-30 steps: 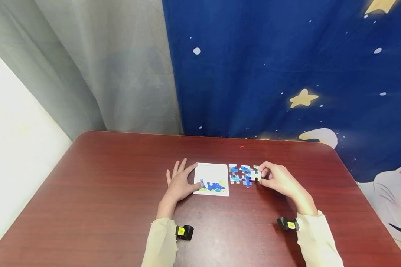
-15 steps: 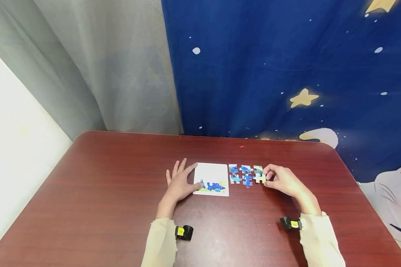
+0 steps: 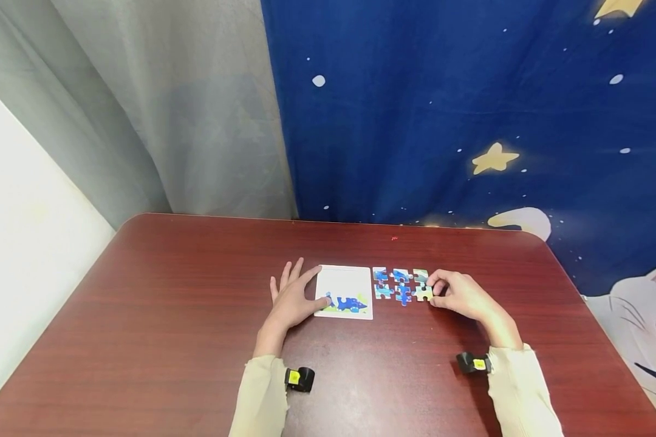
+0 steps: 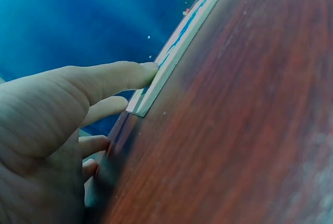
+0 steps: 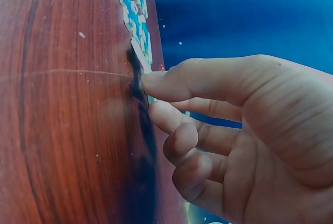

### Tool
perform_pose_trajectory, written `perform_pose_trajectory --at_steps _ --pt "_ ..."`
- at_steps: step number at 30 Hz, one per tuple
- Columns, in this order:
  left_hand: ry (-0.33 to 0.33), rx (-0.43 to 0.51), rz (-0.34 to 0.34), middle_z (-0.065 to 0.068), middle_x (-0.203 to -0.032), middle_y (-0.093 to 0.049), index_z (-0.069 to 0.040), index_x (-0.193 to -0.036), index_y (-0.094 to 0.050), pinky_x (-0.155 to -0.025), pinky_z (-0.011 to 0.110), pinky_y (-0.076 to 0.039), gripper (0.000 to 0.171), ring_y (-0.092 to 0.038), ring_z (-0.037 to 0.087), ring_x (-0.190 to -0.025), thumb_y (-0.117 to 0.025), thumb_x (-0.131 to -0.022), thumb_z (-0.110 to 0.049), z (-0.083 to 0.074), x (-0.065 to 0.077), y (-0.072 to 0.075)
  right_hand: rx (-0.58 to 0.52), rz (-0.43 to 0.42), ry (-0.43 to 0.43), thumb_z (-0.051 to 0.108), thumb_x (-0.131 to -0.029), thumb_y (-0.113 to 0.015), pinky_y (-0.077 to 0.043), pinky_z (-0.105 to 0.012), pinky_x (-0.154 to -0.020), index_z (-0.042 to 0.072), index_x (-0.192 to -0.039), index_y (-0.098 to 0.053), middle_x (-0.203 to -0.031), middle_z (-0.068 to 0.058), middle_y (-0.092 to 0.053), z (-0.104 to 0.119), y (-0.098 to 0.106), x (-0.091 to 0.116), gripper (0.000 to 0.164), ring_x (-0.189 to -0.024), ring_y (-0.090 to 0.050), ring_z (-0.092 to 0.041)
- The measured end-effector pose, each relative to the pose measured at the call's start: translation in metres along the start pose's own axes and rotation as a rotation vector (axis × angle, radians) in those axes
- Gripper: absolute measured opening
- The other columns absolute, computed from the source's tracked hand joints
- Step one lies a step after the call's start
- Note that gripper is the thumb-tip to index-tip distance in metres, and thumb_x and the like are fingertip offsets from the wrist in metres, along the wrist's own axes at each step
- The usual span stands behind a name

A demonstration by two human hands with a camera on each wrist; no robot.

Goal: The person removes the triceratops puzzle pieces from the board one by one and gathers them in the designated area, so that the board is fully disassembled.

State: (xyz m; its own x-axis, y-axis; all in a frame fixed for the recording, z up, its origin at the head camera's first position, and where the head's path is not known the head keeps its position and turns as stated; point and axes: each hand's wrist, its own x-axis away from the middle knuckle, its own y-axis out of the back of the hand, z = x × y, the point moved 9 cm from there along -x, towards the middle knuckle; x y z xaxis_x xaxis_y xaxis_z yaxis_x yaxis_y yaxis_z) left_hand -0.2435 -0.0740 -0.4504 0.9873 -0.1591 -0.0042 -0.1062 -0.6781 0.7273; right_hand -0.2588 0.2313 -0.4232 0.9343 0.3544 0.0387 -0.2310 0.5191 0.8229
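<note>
A white square puzzle board [image 3: 343, 280] lies on the table in the head view, its lower strip filled with a blue animal on green. My left hand [image 3: 292, 303] rests along its left side, thumb on the picture's lower left and index finger at the top left corner. In the left wrist view the straight thumb [image 4: 127, 74] touches the board's face. To the board's right, my right hand [image 3: 461, 295] pinches a pale yellow-green puzzle piece [image 3: 423, 294] between thumb and index finger. The right wrist view shows this piece [image 5: 139, 54] tilted at the thumb tip, beside the other pieces.
Several blue puzzle pieces [image 3: 402, 295] lie in two short rows between the board and my right hand. A tiny red scrap [image 3: 394, 238] is near the back edge of the brown table [image 3: 186, 315]. Behind hang a grey curtain [image 3: 197, 121] and a blue one [image 3: 393, 121].
My right hand has shifted slightly right and down with the pale piece, from over the blue pieces to the right end of the lower row. The left hand stays on the board.
</note>
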Motion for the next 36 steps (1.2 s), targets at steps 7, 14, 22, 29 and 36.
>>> perform_pose_trajectory --at_steps 7,14,22,29,36 --pt "-0.004 0.009 -0.005 0.014 -0.152 -0.018 -0.019 -0.138 -0.047 -0.102 0.061 0.009 0.07 -0.002 0.033 -0.14 -0.075 -0.075 -0.034 0.0 0.0001 0.0001 0.004 0.011 -0.016 0.004 -0.072 -0.073 -0.04 -0.029 -0.061 0.005 -0.093 -0.061 -0.073 0.002 -0.056 -0.0019 -0.0011 -0.0001 0.025 -0.063 -0.049 -0.013" --pt "-0.007 0.016 -0.01 0.015 -0.152 -0.019 -0.018 -0.138 -0.047 -0.102 0.061 0.009 0.071 -0.002 0.033 -0.14 -0.075 -0.075 -0.033 -0.0004 0.0004 0.0003 0.012 0.021 -0.014 0.005 -0.072 -0.074 -0.04 -0.03 -0.062 0.006 -0.092 -0.061 -0.073 0.003 -0.057 -0.0007 -0.0021 0.0 0.024 -0.064 -0.05 -0.013" --pt "0.0 0.005 -0.006 0.014 -0.152 -0.019 -0.019 -0.138 -0.048 -0.102 0.06 0.009 0.07 -0.002 0.032 -0.14 -0.075 -0.075 -0.034 -0.0009 0.0002 0.0008 0.008 0.025 -0.008 0.004 -0.072 -0.074 -0.039 -0.028 -0.059 0.006 -0.092 -0.06 -0.073 0.002 -0.055 -0.0004 -0.0031 0.0 0.025 -0.064 -0.048 -0.014" --pt "0.002 0.003 -0.008 0.014 -0.152 -0.019 -0.019 -0.138 -0.048 -0.102 0.061 0.008 0.07 -0.002 0.033 -0.14 -0.075 -0.075 -0.034 -0.0006 -0.0001 0.0006 -0.055 0.048 -0.058 0.0 -0.074 -0.071 -0.045 -0.03 -0.045 0.004 -0.094 -0.058 -0.076 -0.003 -0.054 -0.0054 -0.0067 0.0009 0.024 -0.05 -0.048 -0.014" --pt "0.003 0.006 -0.007 0.013 -0.152 -0.019 -0.02 -0.138 -0.047 -0.102 0.061 0.008 0.07 -0.002 0.033 -0.14 -0.075 -0.075 -0.033 -0.0001 0.0 0.0008 -0.068 0.056 -0.066 0.0 -0.075 -0.07 -0.045 -0.032 -0.043 0.003 -0.095 -0.057 -0.077 -0.003 -0.053 -0.0057 -0.0083 0.0008 0.024 -0.048 -0.048 -0.015"
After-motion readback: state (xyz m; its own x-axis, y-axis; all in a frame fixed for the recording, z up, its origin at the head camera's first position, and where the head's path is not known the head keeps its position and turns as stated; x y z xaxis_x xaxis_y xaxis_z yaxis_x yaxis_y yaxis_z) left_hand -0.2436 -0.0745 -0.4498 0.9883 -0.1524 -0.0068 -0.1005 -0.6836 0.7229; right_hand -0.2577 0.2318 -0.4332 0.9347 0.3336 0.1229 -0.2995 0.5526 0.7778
